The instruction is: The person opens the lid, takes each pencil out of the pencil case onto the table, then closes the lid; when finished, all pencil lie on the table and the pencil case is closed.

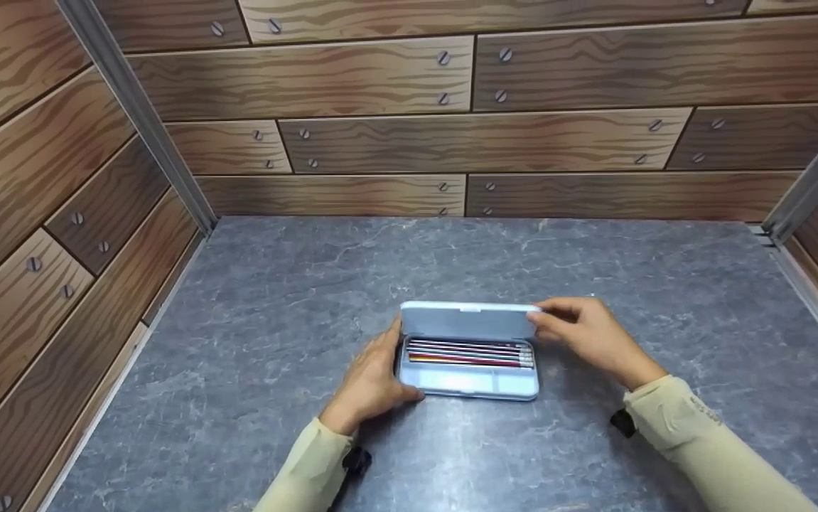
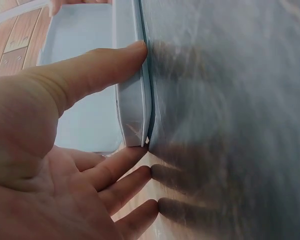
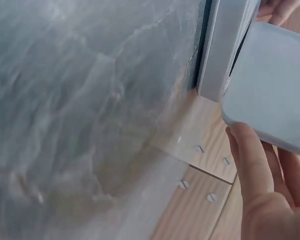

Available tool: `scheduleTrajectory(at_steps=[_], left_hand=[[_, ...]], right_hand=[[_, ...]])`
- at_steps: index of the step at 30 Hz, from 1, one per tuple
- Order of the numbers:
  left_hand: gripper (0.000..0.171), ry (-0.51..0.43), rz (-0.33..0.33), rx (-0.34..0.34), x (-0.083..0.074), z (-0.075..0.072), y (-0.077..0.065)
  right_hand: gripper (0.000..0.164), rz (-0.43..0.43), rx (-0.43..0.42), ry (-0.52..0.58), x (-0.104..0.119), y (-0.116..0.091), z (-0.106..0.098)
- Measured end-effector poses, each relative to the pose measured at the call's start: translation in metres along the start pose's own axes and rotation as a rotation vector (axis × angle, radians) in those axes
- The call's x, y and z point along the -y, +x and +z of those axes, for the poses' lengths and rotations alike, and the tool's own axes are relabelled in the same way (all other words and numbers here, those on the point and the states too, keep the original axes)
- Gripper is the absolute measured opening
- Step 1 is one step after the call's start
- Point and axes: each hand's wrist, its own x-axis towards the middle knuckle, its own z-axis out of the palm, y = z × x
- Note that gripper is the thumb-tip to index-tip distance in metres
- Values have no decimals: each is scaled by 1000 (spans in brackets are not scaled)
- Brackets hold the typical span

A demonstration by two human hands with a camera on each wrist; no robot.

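A pale blue pencil case (image 1: pixel 444 382) lies on the tabletop with its hinged lid (image 1: pixel 469 322) raised nearly upright. Several pencils (image 1: pixel 469 353) lie side by side in its rear part, their eraser ends to the right. My left hand (image 1: pixel 374 373) holds the case's left end, thumb on the front wall (image 2: pixel 132 105) and fingers around the corner, fingertips touching the table. At the lid's upper right corner, my right hand (image 1: pixel 586 334) pinches the edge between thumb and fingers. The right wrist view shows the lid (image 3: pixel 270 85) with the fingers at its edge.
The grey marbled tabletop (image 1: pixel 295 284) spreads around the case. Wood-patterned panels (image 1: pixel 380 142) wall in the back and sides, with metal posts (image 1: pixel 146 107) at the corners. A dark wrist device (image 1: pixel 357 461) shows by the left sleeve.
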Motion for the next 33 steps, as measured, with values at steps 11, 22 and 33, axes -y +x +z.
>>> scheduleTrajectory(at_steps=[11,22,33], left_hand=[[112,13,21,19,-5,-1,-8],[116,67,7,80,-7,-2,-7],[115,83,43,52,5,0,1]], right_hand=[[52,99,-46,175,-11,15,4],[41,15,-232,-29,-2,12,9],[15,-473,-173,-415,25,8,52]])
